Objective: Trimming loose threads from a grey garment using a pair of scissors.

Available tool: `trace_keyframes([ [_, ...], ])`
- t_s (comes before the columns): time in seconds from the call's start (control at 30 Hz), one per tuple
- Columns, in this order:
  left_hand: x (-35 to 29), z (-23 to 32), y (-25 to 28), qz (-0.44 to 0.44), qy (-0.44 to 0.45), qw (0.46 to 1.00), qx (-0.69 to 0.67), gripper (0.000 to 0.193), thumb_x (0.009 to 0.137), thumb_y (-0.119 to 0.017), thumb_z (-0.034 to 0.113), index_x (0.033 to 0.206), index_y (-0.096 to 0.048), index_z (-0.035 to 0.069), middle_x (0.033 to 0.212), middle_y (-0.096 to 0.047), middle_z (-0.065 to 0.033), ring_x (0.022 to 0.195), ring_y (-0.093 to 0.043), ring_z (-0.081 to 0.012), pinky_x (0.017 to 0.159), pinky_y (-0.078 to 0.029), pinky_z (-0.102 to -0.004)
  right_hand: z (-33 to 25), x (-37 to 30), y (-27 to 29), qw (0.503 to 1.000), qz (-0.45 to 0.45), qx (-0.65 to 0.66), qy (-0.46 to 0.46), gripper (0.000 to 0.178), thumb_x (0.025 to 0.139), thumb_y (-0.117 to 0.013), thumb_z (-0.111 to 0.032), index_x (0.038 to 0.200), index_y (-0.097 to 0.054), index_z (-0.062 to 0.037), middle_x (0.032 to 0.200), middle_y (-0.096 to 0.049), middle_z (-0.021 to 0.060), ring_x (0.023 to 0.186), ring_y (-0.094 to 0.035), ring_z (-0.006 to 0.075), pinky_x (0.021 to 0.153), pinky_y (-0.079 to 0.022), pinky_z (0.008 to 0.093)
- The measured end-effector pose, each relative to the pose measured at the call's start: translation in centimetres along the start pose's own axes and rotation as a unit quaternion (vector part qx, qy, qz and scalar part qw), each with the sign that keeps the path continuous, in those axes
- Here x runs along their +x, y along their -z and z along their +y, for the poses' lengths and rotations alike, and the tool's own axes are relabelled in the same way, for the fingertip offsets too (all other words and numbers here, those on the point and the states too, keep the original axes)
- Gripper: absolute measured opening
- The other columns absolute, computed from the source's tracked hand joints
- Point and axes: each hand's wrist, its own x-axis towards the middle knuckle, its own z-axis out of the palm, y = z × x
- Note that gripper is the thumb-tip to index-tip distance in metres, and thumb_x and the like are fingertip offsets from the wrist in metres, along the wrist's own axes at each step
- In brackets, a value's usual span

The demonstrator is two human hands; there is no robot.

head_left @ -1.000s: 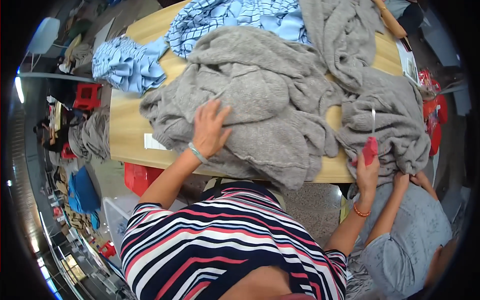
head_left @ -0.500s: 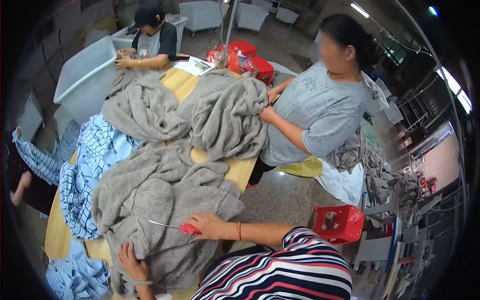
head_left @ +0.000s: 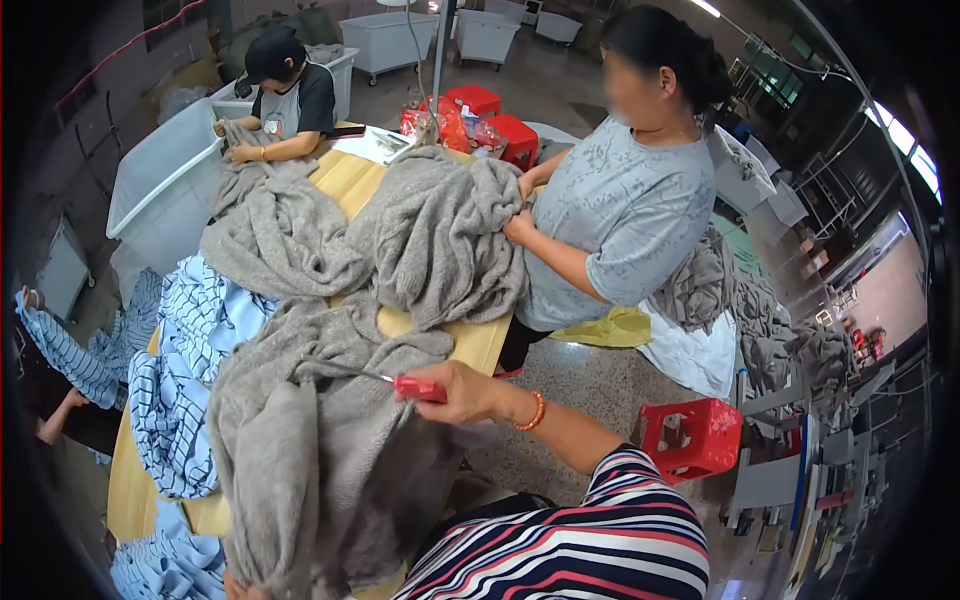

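Observation:
A large heap of soft grey fabric lies in front of me, with long folds stretched toward me. My right hand is closed around the red handle of a tool with a thin metal shaft. The shaft points left, over the grey fabric, and its tip is hard to make out against the folds. At the lower edge, my left hand grips the near end of the fabric. Most of that hand is hidden by cloth or cut off.
Blue checked cloth lies along the left of the wooden table. A co-worker in grey handles another grey heap; another person works at the far end. A red stool stands right. A third person's hands hold blue cloth at far left.
My right hand has risen and moved right with the red-handled tool. My left hand has moved down to the lower edge, and the grey fabric has shifted into long lifted folds.

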Motion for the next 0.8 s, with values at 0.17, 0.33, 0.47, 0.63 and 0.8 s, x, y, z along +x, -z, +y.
trace_keyframes([
  [0.17, 0.5, -4.3, -3.1, 0.092, -0.104, 0.931, 0.338, 0.056, 0.075, -0.067, 0.014, 0.126, -0.05, -0.001, 0.122, -0.052, -0.0238, 0.11, -0.051, -0.0361, 0.097, -0.039, -0.0383, 3.3, 5.1, 3.9, 0.994, -0.017, -0.11, -0.006, 0.031, 0.078, -0.061, -0.016, 0.108, -0.062, -0.0083, 0.088, -0.067, 0.0147, 0.081, -0.066, 0.0268, 0.075, -0.05, 0.0349],
  [0.33, -1.4, 1.4, -11.7, 0.132, -0.197, 0.867, 0.438, 0.048, 0.082, -0.07, 0.031, 0.125, -0.055, 0.015, 0.127, -0.054, -0.0115, 0.117, -0.049, -0.0276, 0.102, -0.037, -0.0442, 6.9, 7.6, 4.4, 0.983, -0.039, -0.164, -0.068, 0.034, 0.077, -0.059, -0.024, 0.108, -0.062, -0.0097, 0.084, -0.065, 0.0165, 0.08, -0.064, 0.0333, 0.074, -0.05, 0.0401],
  [0.47, -2.3, 0.5, -16.4, -0.028, -0.26, 0.861, 0.437, 0.071, 0.071, -0.07, 0.023, 0.134, -0.044, 0.002, 0.135, -0.043, -0.0244, 0.122, -0.041, -0.0447, 0.102, -0.031, -0.0505, 9.2, 8.8, 6.3, 0.995, -0.034, -0.085, -0.042, 0.033, 0.077, -0.059, -0.024, 0.107, -0.06, -0.011, 0.087, -0.066, 0.0166, 0.085, -0.064, 0.0343, 0.078, -0.048, 0.0431],
  [0.63, -2.6, -2.5, -15.5, 0.06, -0.165, 0.86, 0.48, 0.061, 0.076, -0.059, 0.005, 0.136, -0.046, 0.003, 0.134, -0.044, -0.0279, 0.12, -0.045, -0.0443, 0.101, -0.033, -0.0498, 10.9, 9.9, 7.9, 0.984, -0.05, -0.164, -0.051, 0.04, 0.075, -0.06, -0.031, 0.113, -0.062, -0.0167, 0.078, -0.064, 0.0145, 0.072, -0.062, 0.0323, 0.066, -0.049, 0.0417],
  [0.8, 0.3, -4.2, -11.4, 0.095, -0.137, 0.881, 0.443, 0.052, 0.079, -0.065, 0.011, 0.129, -0.053, 0.008, 0.13, -0.051, -0.0202, 0.117, -0.048, -0.0387, 0.099, -0.036, -0.0453, 11.2, 7.8, 5.4, 0.966, -0.14, -0.189, -0.105, 0.066, 0.072, -0.078, -0.034, 0.128, -0.055, -0.008, 0.084, -0.064, 0.0049, 0.068, -0.054, 0.0133, 0.064, -0.047, 0.0282],
])
